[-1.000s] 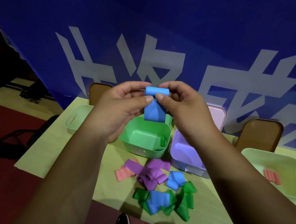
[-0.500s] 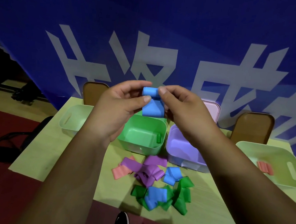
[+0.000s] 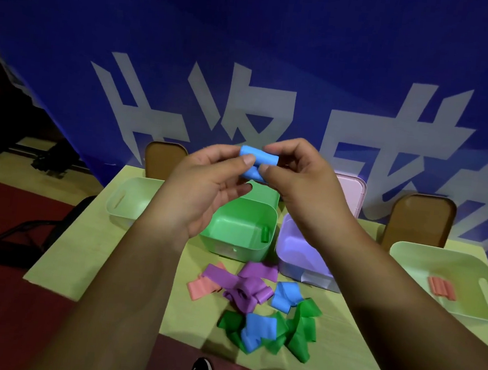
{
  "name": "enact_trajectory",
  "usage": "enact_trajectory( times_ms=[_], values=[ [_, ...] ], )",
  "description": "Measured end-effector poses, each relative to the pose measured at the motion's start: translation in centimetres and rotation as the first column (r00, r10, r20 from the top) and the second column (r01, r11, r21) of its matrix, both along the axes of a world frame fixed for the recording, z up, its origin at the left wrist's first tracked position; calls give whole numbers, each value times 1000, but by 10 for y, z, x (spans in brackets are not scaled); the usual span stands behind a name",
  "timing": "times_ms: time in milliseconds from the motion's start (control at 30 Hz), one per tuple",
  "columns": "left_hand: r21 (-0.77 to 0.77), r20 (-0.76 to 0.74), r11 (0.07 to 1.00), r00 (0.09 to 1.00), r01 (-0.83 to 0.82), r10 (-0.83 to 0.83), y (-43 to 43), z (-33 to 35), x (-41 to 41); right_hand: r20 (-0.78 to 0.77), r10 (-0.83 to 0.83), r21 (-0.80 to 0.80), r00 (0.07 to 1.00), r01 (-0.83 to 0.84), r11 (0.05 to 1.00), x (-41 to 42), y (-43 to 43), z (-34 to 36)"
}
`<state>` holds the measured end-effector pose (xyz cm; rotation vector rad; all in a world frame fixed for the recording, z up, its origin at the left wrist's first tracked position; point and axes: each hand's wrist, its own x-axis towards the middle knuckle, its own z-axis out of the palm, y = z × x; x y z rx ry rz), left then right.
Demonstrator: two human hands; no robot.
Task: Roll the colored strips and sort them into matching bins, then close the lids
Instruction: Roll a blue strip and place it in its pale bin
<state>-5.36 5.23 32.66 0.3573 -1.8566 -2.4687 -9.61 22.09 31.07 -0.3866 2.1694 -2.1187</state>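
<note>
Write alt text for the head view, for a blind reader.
The left hand and right hand pinch a nearly rolled blue strip above a green bin and a purple bin on a table. Loose purple, pink, blue and green strips lie piled nearer the viewer.

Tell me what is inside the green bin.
One rolled green strip sits against the right inner wall of the green bin. The left hand hides its left part, so anything there cannot be seen.

Qty: 4 bins [image 3: 232, 250], 2 hands [image 3: 204, 187], 3 blue strips [image 3: 265, 157], 1 pink lid [image 3: 351, 192]
</note>
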Motion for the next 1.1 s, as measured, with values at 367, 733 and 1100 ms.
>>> enact_trajectory(
  times_ms=[367,733,1100],
  values=[
    [87,-53,989,991,-120,125,8,-13,-7,-49,67,16,997,-66,998,-6,3,-6],
    [200,66,935,956,-293,285,25,-59,-1,15,117,52,993,-118,992,-15,-7,-55],
    [67,236,940,921,-334,311,-62,-104,-30,106,103,213,989,-124,969,-35,-99,-110]
  ],
)
